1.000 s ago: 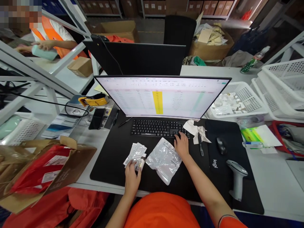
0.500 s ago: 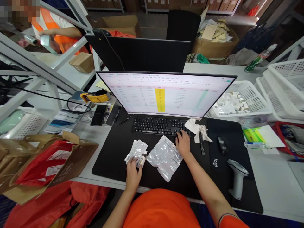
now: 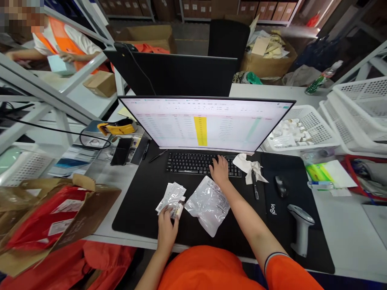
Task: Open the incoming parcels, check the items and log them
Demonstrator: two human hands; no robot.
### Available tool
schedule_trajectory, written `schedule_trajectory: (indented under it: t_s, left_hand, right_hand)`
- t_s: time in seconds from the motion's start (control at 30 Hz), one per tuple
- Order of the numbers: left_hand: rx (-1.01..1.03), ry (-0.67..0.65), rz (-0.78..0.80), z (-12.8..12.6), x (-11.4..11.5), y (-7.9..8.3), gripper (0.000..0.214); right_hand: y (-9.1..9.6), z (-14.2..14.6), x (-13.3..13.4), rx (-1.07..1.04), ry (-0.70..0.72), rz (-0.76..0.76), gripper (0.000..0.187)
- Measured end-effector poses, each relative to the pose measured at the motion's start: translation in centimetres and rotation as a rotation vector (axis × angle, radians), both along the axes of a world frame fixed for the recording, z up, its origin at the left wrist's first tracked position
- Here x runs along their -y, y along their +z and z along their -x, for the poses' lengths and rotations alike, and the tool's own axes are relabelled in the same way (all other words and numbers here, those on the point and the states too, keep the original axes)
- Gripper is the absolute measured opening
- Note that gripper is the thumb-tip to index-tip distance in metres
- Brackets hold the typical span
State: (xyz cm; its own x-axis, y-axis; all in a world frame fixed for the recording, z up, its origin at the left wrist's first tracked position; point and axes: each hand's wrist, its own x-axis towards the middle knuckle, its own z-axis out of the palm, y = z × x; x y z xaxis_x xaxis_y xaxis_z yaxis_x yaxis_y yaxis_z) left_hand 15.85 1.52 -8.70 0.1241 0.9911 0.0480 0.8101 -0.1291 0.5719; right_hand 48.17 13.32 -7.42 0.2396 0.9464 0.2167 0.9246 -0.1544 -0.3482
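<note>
Our left grip (image 3: 167, 233) pinches a small white tube (image 3: 179, 210) against clear sachets (image 3: 171, 197) on the black desk mat (image 3: 136, 221), just beside a crumpled plastic bag (image 3: 208, 205). Our right grip (image 3: 220, 170) lies spread, fingers (image 3: 216, 161) on the keyboard (image 3: 187, 163), on the counter (image 3: 347, 225).

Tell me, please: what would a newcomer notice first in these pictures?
The wide curved monitor in the centre stands out first, with a bright yellow column on its screen. Below it, the right hand rests on the keyboard, and the left hand holds small packets beside a clear plastic bag. At lower left, a red bag with white labels lies in an open cardboard box.
</note>
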Motion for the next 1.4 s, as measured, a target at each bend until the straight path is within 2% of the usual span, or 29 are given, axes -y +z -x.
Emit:
schedule_trajectory:
  t_s: [0.33, 0.43, 0.53, 0.8, 0.97, 1.07, 1.2, 1.27, 1.33, 1.4]
  left_hand:
    - [-0.015, -0.002, 0.017, -0.3, 0.3, -0.2, 0.037]
    - [-0.032, -0.01, 0.025, -0.3, 0.2, -0.1, 0.037]
    - [-0.054, -0.018, 0.024, -0.3, 0.2, -0.2, 0.038]
    - [-0.057, -0.008, 0.028, -0.3, 0.3, -0.5, 0.039]
    - [-0.066, -0.01, 0.034, -0.4, 0.4, -0.2, 0.039]
    - [-0.061, -0.017, 0.051, -0.4, 0.5, 0.1, 0.038]
    - [-0.052, -0.012, 0.038, -0.4, 0.4, 0.0, 0.038]
    - [-0.051, -0.002, 0.018, -0.2, 0.3, -0.2, 0.039]
    - [-0.044, -0.001, -0.001, 0.1, 0.2, -0.4, 0.04]
    - [-0.033, -0.006, -0.009, 0.3, 0.2, -0.5, 0.039]
  right_hand:
    - [-2.0, -2.0, 10.2, -0.066, -0.035, -0.063, 0.037]
    - [-2.6, -2.7, 11.9, -0.064, -0.075, -0.074, 0.035]
    - [-2.9, -3.2, 12.5, -0.042, -0.095, -0.082, 0.035]
    - [-1.5, -2.3, 10.2, 0.02, -0.049, -0.015, 0.039]
    - [-0.4, -1.6, 8.1, 0.03, -0.047, 0.024, 0.031]
    - [0.3, -0.8, 5.8, 0.022, -0.028, 0.009, 0.031]
    - [0.9, 0.4, 1.8, 0.01, -0.024, 0.034, 0.042]
    - [1.0, 0.7, 0.5, -0.009, -0.043, 0.055, 0.038]
    - [0.9, 0.7, 0.2, -0.025, -0.053, 0.049, 0.035]
    - [0.6, 0.4, 1.1, -0.037, -0.065, 0.016, 0.039]
